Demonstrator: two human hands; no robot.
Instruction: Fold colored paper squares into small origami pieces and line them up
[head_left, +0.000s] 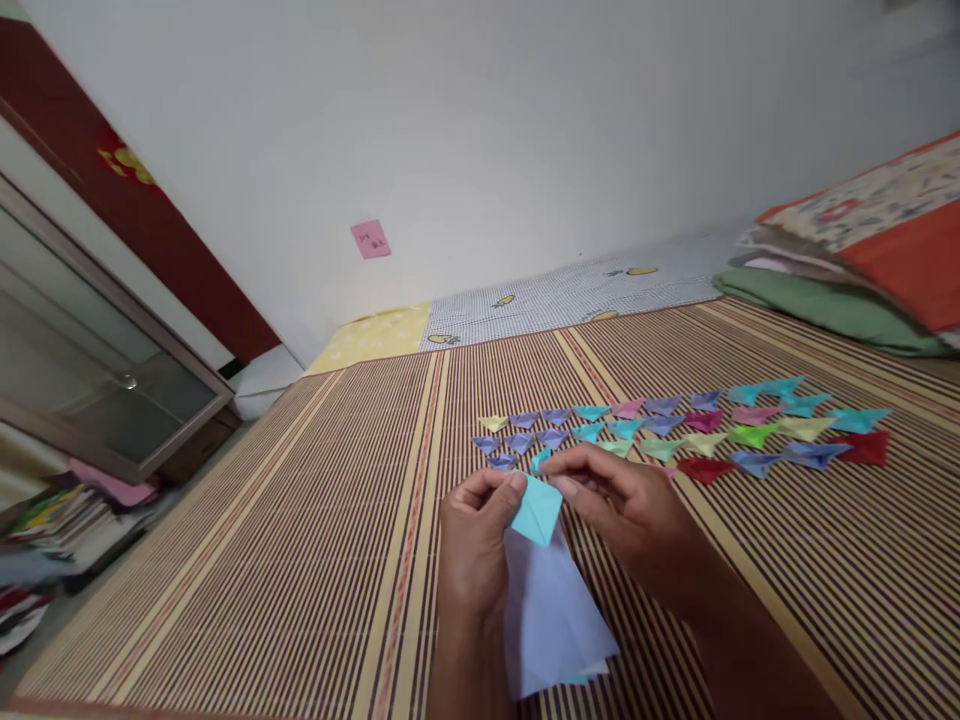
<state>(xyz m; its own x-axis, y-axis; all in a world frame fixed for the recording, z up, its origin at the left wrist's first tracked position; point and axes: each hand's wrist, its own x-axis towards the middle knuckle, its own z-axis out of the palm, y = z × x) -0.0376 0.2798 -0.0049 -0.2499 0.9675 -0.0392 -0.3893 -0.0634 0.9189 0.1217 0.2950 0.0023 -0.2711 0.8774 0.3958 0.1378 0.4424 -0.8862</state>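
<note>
A small folded turquoise paper [538, 512] is pinched between the thumb and fingers of my left hand [480, 530], with a crease down its middle. My right hand [626, 495] is at the paper's upper right edge, its index finger and thumb close together; whether it grips the edge is hard to make out. Below the folded piece lies a stack of pale lavender sheets [551, 610], with turquoise and white corners sticking out at the bottom. Just beyond my fingers, rows of folded paper shapes in several colours, such as a green one [752, 435], rest on the striped mat [330, 520].
Folded bedding [840, 300] is piled at the right. A patterned cloth [517, 300] runs along the wall, which bears a pink note [371, 239]. At the left are a glass-panelled cabinet [82, 330] and a stack of books [64, 520].
</note>
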